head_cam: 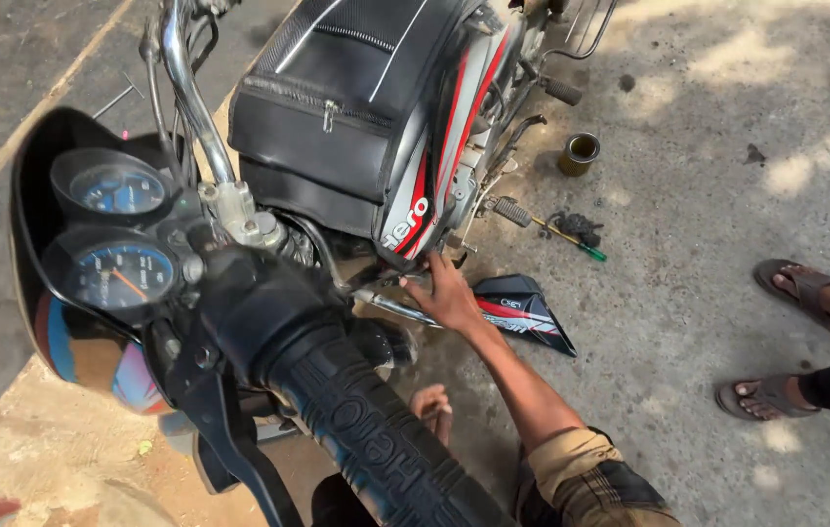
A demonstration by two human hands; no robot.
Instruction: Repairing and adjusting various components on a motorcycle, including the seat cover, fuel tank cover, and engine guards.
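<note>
My right hand (446, 293) reaches under the fuel tank (356, 107) of a black, red and grey motorcycle, its fingers against a chrome tube (390, 304) near the engine. Whether it grips anything is hidden. Lower down, my left hand (431, 403) shows only partly behind the black handlebar grip (366, 434), with its fingers pointing down. What it touches is out of sight. A detached side panel (524, 312), black with red and grey stripes, lies on the concrete just right of my right hand.
A screwdriver (576, 242) and a black greasy clump (581, 226) lie by the footpeg (510, 210). A small brass tin (579, 153) stands beyond. Another person's sandalled feet (800, 288) are at the right edge. Two dials (114, 271) sit at the left.
</note>
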